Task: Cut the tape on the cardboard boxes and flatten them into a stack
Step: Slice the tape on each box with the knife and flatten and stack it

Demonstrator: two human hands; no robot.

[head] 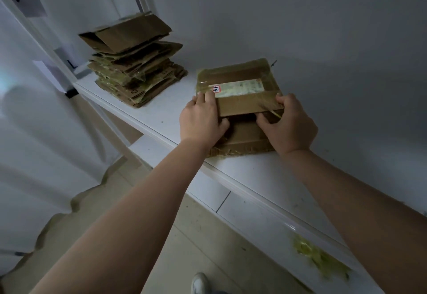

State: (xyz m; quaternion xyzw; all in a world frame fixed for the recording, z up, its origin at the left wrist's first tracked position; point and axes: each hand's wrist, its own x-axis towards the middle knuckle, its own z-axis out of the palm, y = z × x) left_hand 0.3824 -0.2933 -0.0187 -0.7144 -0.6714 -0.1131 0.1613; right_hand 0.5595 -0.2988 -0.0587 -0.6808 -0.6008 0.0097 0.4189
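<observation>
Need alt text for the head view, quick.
Both hands, left hand and right hand, grip the near flap of a taped cardboard box on a white table; a stack of flattened boxes sits behind-left.

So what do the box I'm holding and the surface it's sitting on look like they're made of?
The box looks like brown corrugated cardboard, matte, with a frayed near edge, wrapped in glossy clear tape that shines over its paper label. The table looks like smooth white laminate or painted board with a faint sheen; which one is unclear.
</observation>
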